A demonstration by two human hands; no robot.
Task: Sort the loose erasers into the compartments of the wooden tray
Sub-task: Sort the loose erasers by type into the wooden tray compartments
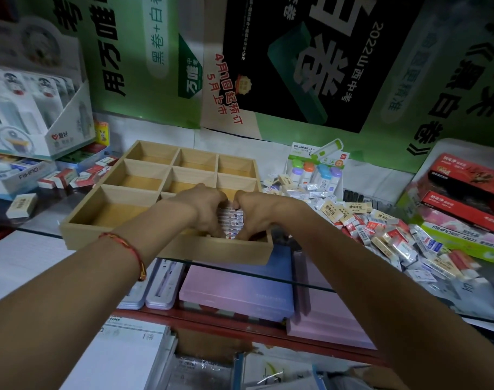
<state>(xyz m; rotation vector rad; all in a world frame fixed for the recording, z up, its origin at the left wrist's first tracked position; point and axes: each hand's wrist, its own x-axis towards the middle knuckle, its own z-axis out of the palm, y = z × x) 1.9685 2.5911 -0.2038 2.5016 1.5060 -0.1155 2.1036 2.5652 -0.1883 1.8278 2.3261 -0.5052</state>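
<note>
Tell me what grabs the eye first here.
Two hands meet over the near right corner of the wooden tray: the left hand and right hand squeeze a row of erasers between them. The tray's other visible compartments look bare. To the right, a pile of loose erasers sprawls across the glass counter.

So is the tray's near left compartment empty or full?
Empty, as far as it shows: the near left compartment has bare wooden floor; the left forearm hides its near corner.
</note>
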